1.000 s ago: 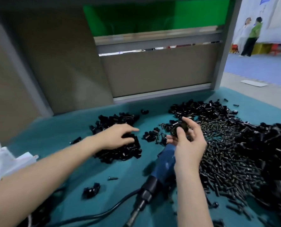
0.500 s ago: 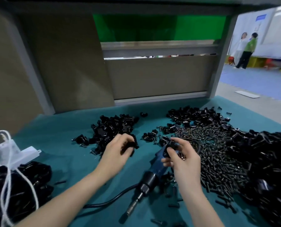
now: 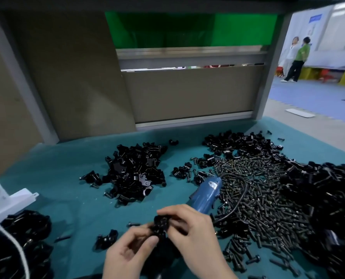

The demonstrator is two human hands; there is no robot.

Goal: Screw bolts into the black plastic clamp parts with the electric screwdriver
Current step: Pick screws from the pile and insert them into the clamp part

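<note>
Hundreds of loose bolts and a pile of clamp parts suggest most work remains. Left hand and right hand pinch one black clamp piece between curled fingers, up front; the electric screwdriver lies unheld just behind.

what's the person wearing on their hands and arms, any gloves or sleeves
Nothing worn shows. The left hand and right hand are bare: no gloves, rings, watch or wristbands. The wrists and the stretch of forearm in view are uncovered too, with no sleeve edge visible.
</note>
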